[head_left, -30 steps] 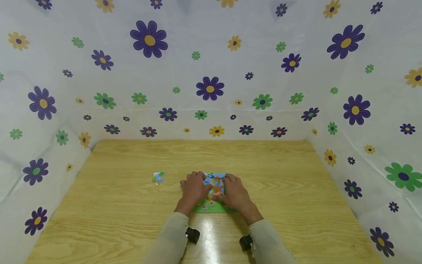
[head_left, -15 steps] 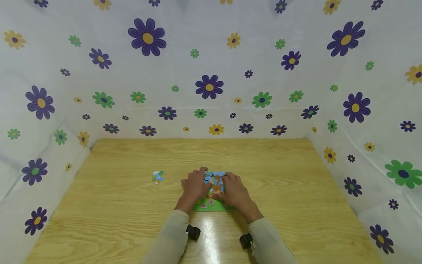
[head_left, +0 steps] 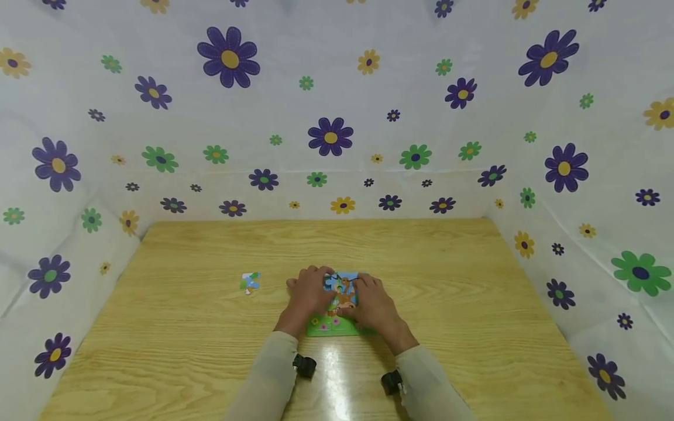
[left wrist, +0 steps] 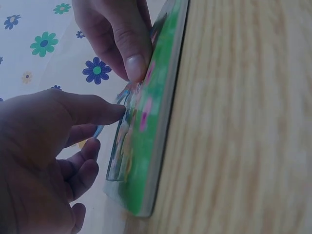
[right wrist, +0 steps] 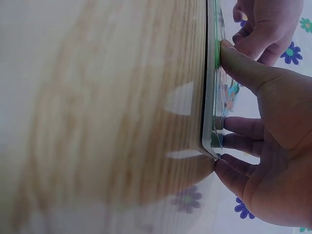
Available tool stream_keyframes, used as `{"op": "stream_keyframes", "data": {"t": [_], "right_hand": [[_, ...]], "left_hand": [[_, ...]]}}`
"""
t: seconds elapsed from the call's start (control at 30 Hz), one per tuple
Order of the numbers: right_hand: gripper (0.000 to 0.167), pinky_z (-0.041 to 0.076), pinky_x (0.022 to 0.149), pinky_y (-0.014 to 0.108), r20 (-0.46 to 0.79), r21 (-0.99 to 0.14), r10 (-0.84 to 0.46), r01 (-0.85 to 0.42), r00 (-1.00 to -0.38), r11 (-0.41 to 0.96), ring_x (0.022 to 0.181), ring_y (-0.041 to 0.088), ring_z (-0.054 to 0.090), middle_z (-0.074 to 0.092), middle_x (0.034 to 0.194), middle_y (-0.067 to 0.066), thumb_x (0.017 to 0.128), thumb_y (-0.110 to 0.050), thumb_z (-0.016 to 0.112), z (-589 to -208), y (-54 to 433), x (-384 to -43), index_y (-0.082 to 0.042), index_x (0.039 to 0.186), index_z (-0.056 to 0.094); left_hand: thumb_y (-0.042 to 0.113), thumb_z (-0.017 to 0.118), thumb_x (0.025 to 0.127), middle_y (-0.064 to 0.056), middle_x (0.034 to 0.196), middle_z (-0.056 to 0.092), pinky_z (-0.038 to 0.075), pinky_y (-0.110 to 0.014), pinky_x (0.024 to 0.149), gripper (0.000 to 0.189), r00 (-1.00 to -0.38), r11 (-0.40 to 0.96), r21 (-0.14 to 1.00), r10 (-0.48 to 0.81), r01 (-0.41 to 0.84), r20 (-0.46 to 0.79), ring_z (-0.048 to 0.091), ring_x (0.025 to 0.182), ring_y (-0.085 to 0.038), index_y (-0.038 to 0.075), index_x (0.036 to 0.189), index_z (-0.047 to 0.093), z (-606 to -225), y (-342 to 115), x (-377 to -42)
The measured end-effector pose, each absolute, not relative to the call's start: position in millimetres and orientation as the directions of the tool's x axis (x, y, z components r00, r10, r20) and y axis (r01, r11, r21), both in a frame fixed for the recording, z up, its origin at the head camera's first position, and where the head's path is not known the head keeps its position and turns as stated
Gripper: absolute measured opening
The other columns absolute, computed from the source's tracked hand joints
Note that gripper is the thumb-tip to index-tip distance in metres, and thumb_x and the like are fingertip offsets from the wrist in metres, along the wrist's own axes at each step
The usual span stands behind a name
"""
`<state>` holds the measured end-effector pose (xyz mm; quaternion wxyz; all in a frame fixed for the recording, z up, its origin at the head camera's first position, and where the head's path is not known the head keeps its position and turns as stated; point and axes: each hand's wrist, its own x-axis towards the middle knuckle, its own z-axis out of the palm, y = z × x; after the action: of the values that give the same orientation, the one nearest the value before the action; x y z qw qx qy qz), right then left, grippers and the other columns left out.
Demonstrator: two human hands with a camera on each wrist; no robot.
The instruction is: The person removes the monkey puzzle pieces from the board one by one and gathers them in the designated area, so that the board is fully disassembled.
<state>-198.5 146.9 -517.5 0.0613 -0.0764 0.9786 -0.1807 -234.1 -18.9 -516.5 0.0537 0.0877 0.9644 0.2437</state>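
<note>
A jigsaw puzzle [head_left: 337, 328] with a cartoon animal and a green lower border lies flat on the wooden table in front of the person. The left hand [head_left: 306, 295] is over its left side, thumb and forefinger pinching a blue puzzle piece [left wrist: 98, 131], mostly hidden by the fingers in the left wrist view. Over the right side, the right hand [head_left: 375, 301] presses its thumb on the picture, while its other fingers touch the board near the edge and corner [right wrist: 214, 153]. A loose puzzle piece [head_left: 250, 283], blue, white and green, lies to the left.
The wooden table [head_left: 447, 263] is enclosed at the back and sides by white cloth [head_left: 284, 105] printed with flowers. Black wrist cameras [head_left: 305, 366] sit on both cuffs. Light reflects off the table just before the puzzle.
The left hand's fingers shift slightly at the puzzle's upper left, where a darker gap now shows beside the blue piece. The right hand stays in place. The head view drifts slightly.
</note>
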Motion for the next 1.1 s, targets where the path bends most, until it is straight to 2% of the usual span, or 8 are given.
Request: {"op": "stream_keyframes", "data": {"t": [0.17,0.53,0.67,0.93,1.1], "right_hand": [[0.081,0.046,0.100,0.050,-0.098,-0.352,-0.175,-0.130,-0.980,0.927,0.136,0.036,0.039,0.041,0.148,0.012,0.078,-0.057,0.073,-516,147,-200,-0.003,0.134,0.052],[0.079,0.047,0.098,0.051,-0.111,-0.366,-0.166,-0.115,-0.980,0.923,0.137,0.037,0.038,0.040,0.150,0.012,0.078,-0.057,0.072,-514,147,-199,-0.004,0.134,0.053],[0.079,0.046,0.098,0.052,-0.116,-0.371,-0.162,-0.109,-0.980,0.922,0.137,0.037,0.037,0.039,0.150,0.012,0.078,-0.056,0.072,-514,147,-198,-0.005,0.134,0.052],[0.078,0.048,0.096,0.052,-0.104,-0.381,-0.168,-0.116,-0.980,0.917,0.137,0.037,0.037,0.039,0.150,0.012,0.078,-0.057,0.072,-516,147,-199,-0.005,0.133,0.053],[0.077,0.048,0.096,0.052,-0.102,-0.383,-0.172,-0.121,-0.980,0.916,0.137,0.037,0.037,0.040,0.150,0.012,0.078,-0.057,0.072,-517,147,-198,-0.006,0.132,0.054]], "left_hand": [[0.038,0.071,0.084,-0.001,0.104,0.060,0.030,-0.053,0.085,0.042,-0.978,0.853,0.492,0.206,0.172,-0.016,0.053,0.101,-0.027,0.026,0.123,0.062,-517,-25,-237],[0.041,0.071,0.085,-0.004,0.112,0.060,0.032,-0.053,0.083,0.043,-0.987,0.842,0.518,0.161,0.152,0.027,0.052,0.111,-0.031,0.029,0.126,0.060,-522,-48,-242],[0.039,0.072,0.085,-0.005,0.111,0.060,0.033,-0.055,0.084,0.044,-0.989,0.834,0.533,0.141,0.142,0.043,0.053,0.109,-0.032,0.028,0.126,0.061,-524,-57,-244],[0.037,0.068,0.087,-0.003,0.112,0.060,0.030,-0.059,0.092,0.043,-0.997,0.832,0.551,0.074,0.064,0.004,0.051,0.110,-0.029,0.027,0.128,0.059,-527,-78,-246],[0.036,0.068,0.087,-0.005,0.114,0.059,0.028,-0.058,0.092,0.046,-0.998,0.836,0.548,0.060,0.035,-0.027,0.049,0.113,-0.030,0.025,0.130,0.058,-526,-90,-247]]}}
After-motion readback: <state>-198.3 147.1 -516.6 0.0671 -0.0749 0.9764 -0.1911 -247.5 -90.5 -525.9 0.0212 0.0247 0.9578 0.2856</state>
